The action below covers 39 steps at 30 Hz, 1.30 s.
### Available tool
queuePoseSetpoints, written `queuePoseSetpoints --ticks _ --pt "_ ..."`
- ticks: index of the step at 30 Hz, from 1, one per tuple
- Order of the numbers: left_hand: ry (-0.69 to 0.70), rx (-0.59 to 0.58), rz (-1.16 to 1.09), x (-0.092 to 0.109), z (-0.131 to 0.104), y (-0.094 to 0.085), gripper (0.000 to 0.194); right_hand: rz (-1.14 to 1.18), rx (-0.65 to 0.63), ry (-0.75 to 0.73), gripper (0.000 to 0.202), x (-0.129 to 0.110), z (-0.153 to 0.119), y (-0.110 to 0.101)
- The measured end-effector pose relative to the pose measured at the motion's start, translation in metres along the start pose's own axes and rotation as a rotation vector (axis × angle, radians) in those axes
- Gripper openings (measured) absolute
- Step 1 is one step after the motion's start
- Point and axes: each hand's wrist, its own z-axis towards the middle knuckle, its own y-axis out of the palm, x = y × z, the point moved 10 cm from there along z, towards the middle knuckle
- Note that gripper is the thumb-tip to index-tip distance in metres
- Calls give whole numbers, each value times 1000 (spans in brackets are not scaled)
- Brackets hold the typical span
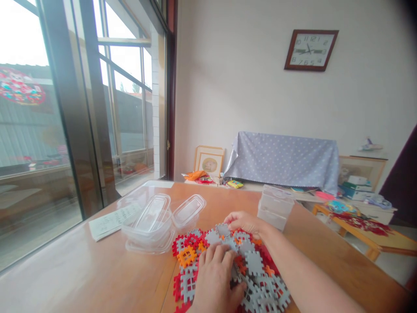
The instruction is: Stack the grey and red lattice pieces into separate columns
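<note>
Plastic interlocking pieces [254, 263], heaped loose toward near edge of table [130, 282]. Left hand [216, 270] palm-down on them; right hand [246, 222] touches a grey piece [222, 229], far side. Cannot tell if either grips. Hard leftward sweep could scatter pieces, bump clear tubs [148, 229] crowding that side. Stacked boxes [276, 206] near far right corner.

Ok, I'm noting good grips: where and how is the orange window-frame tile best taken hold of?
Probably pinch two opposite toothed edges of the orange window-frame tile between thumb and finger, coming from above and the left. It lies largely uncovered near the left border of the tile pile; its teeth should give purchase, while the left hand crowds its right side.
</note>
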Motion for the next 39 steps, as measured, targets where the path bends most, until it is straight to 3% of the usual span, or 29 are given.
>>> queuePoseSetpoints --ticks 6,9,11,15,18,22,26,31,39 --pt "-13 123 29 -11 -2 -4 80 38 -31 -131 31 -46 -31 24" --pt "26 250 29 -10 -4 -16 83 91 -81 -146 47 -54 -42 29" --pt "17 326 29 -10 -6 -26 79 74 0 -109 56 -46 -41 12" --pt "-60 404 48 -10 -10 -42 60 -188 357 -34 53 -16 -35 -56" --pt "-57 356 58 -6 -8 -40 52 -295 418 11 44 9 -28 -79" --pt "-22 161 76 -4 -3 -19 67 -425 410 69 32 42 -23 -78" --pt "-27 -26 87 -6 -2 3 84 -501 384 97 57 66 -19 -64" --pt "-56 -85 92 -4 -1 6 78 -506 406 118 71 76 -14 -66" --pt "-105 -54 118 -9 2 6 63 -342 494 76 13 69 -29 -73"
